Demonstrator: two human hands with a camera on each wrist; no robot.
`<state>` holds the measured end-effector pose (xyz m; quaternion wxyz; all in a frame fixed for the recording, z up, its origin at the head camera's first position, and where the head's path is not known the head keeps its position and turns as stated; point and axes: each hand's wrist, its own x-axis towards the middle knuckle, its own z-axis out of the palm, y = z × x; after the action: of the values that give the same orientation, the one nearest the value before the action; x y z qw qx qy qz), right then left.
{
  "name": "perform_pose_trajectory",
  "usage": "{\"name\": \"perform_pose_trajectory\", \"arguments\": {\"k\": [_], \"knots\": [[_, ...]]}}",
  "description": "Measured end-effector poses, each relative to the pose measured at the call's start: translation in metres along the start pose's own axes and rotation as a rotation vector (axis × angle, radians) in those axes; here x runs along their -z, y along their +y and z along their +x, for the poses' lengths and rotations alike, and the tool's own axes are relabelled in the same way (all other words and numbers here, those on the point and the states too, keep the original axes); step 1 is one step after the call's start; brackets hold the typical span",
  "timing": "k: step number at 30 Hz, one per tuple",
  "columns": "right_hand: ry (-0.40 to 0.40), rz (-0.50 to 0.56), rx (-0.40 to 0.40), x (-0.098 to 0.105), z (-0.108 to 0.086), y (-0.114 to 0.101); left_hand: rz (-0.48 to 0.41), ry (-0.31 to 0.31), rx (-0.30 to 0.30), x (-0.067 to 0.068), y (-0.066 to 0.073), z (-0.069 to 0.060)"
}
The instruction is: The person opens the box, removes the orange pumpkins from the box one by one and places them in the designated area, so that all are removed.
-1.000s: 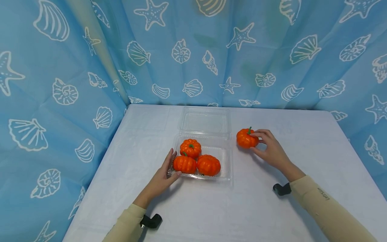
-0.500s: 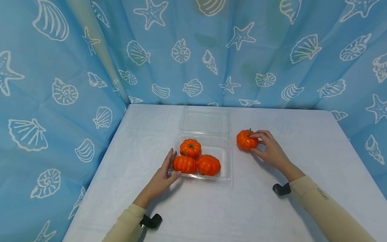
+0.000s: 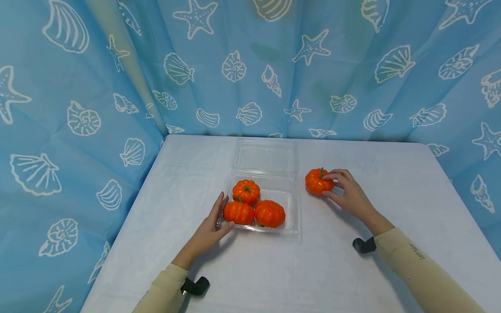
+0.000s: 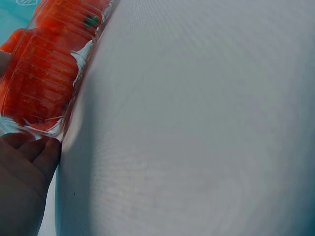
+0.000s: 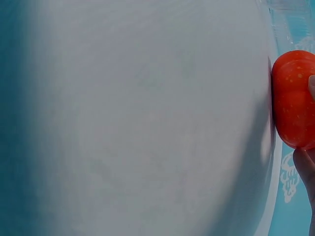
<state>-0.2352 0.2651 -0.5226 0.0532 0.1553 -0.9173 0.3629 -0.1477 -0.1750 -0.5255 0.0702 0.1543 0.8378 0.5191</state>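
Observation:
A clear plastic clamshell container point(image 3: 291, 213) lies open on the table with three small orange pumpkins in its base. One pumpkin point(image 3: 246, 191) sits at the back, one point(image 3: 239, 212) at the front left and one point(image 3: 270, 213) at the front right. My left hand point(image 3: 209, 230) holds the container's front left corner, thumb on the front wall and fingers along the left side. To the right of the container, my right hand point(image 3: 348, 194) grips another pumpkin point(image 3: 318, 181) between thumb and fingers. This pumpkin stands upright, green stem on top, and touches the table in the right wrist view point(image 5: 293, 101).
The container's transparent lid point(image 3: 266, 158) is folded back flat behind the base. A white cloth covers the table point(image 3: 313, 269). Blue curtains point(image 3: 235, 65) with shell and starfish prints hang behind and to the left.
The pumpkin in my right hand has come slightly down and towards me, its stem now more upright. My left hand and the container have stayed in place.

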Motion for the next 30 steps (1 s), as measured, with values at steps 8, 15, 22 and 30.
{"name": "perform_pose_trajectory", "arguments": {"k": [8,15,22,30], "knots": [[0.011,-0.012,-0.011,-0.0003,0.0011,-0.0013,-0.017,-0.003,0.005,0.0003,0.0016,-0.0004],[0.025,-0.040,-0.008,-0.0010,0.0008,-0.0022,-0.006,-0.006,-0.001,0.0002,-0.0003,-0.0002],[0.039,-0.047,-0.006,-0.0001,-0.0009,-0.0022,0.010,-0.004,-0.001,-0.0007,-0.0015,0.0004],[0.051,-0.027,0.004,0.0030,-0.0017,-0.0036,-0.003,-0.004,0.003,-0.0002,0.0011,-0.0004]]}}
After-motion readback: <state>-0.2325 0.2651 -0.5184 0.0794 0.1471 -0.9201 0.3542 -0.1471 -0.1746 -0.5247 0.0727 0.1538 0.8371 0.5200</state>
